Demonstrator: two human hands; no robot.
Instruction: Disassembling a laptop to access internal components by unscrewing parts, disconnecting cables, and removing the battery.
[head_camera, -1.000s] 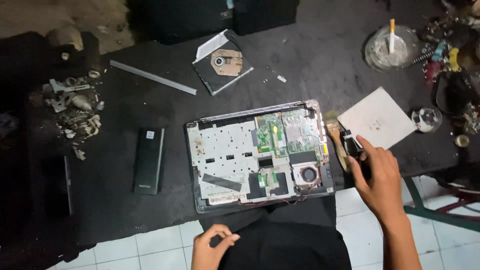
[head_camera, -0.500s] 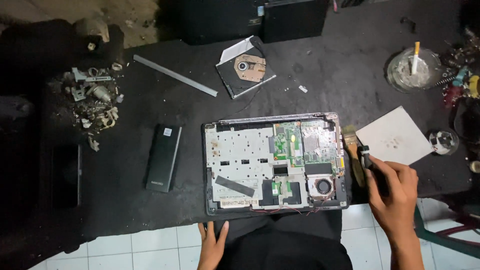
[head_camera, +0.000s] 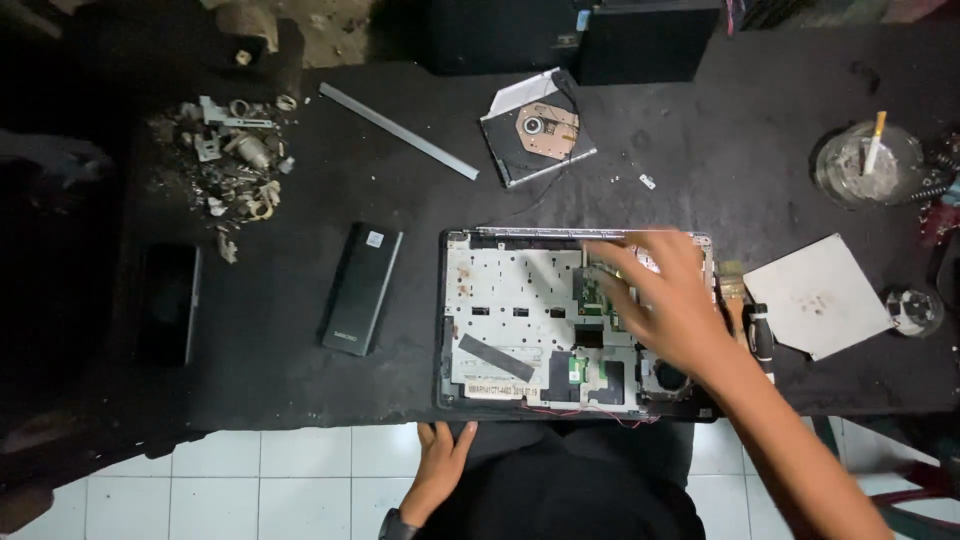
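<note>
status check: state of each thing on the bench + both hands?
laptop chassis: opened, boards exposed, flat on table
right hand: empty, fingers spread over the green board
left hand: empty, resting at the table edge
optical drive: out of the laptop, cover open
black battery pack: lying flat, apart from laptop
glass ashtray: cigarette propped in it
metal scrap pile: loose, heaped

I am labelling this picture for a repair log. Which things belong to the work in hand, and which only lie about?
In use:
- opened laptop
- right hand, over its circuit board
- left hand, at the table edge

Lying about:
- optical drive
- black battery
- metal strip
- ashtray
</note>
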